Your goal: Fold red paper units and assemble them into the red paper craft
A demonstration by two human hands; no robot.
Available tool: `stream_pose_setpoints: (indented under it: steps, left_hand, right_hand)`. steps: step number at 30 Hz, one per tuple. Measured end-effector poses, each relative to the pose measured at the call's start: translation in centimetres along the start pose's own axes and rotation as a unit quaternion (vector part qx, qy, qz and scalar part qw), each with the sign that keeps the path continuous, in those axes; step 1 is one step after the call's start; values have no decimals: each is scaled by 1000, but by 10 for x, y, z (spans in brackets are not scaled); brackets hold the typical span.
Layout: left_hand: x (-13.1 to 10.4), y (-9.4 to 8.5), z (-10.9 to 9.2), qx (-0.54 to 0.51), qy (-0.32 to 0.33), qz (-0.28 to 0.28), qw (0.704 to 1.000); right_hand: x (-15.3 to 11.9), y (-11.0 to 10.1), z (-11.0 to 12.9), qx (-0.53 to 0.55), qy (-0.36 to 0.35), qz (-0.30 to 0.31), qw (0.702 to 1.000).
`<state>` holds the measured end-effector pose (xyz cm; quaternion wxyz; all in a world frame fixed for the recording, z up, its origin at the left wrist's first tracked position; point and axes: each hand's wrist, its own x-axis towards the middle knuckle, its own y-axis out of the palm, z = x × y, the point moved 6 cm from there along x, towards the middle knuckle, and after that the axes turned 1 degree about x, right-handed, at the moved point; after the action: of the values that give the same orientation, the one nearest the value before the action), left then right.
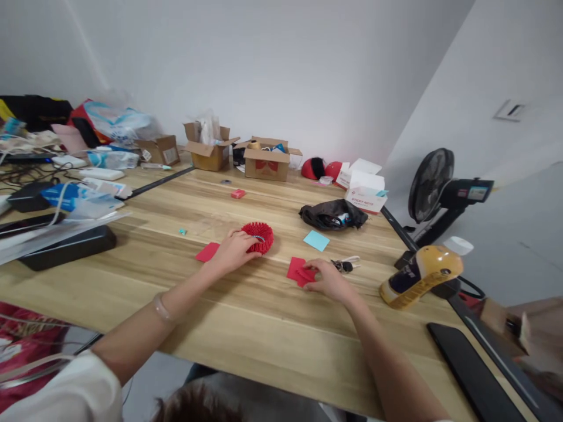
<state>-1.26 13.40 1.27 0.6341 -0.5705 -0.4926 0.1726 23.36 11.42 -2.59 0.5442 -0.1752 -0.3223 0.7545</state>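
Observation:
A round ring of folded red pieces (265,232) lies on the wooden table (264,328), with the fingers of my left hand (236,249) curved over its left side. Beside that hand's wrist is a flat red paper (206,252). Further right, my right hand (328,278) has its thumb and fingers closed on a small red folded piece (307,273), just over another flat red paper (294,266). A light blue paper (316,240) lies behind my right hand, and keys (345,265) are next to it.
Open cardboard boxes (267,166) stand along the wall. A black bag (329,215) and a white box (366,193) are at the back right. An orange bottle (417,275) and a fan (433,184) stand right. Cables and packets (79,199) crowd the left.

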Motion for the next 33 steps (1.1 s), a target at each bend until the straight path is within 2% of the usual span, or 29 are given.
stream_pose_setpoints:
  steps: [4, 7, 10, 12, 18, 21, 24, 27, 30, 33]
  left_hand:
    - [17, -1, 18, -29, 43, -9, 999]
    - [24, -8, 23, -61, 62, -73, 994]
    - [30, -10, 12, -103, 72, -140, 982]
    - [38, -5, -3, -134, 86, -152, 975]
    - [64, 23, -64, -219, 142, -57, 964]
    - [61, 31, -78, -257, 133, 10, 957]
    - [47, 35, -73, -301, 101, 84, 945]
    - [31, 33, -56, -336, 49, 120, 933]
    - [17, 29, -36, -351, -13, 111, 930]
    - [7, 27, -20, -344, -64, 93, 932]
  right_hand:
    - [5, 4, -11, 27, 15, -6, 999]
    - [9, 10, -19, 72, 31, -17, 997]
    - [11, 14, -23, 130, 32, -26, 991]
    - [11, 16, -24, 166, 29, -37, 985]
    - [11, 24, -16, 274, 5, -83, 958]
    - [11, 31, -10, 318, -7, -100, 943]
    - [12, 40, -4, 359, -13, -105, 927]
    - [11, 49, 2, 386, -13, -90, 918]
    - [9, 55, 7, 397, -3, -72, 915]
    - [5, 56, 10, 359, -3, -82, 930]
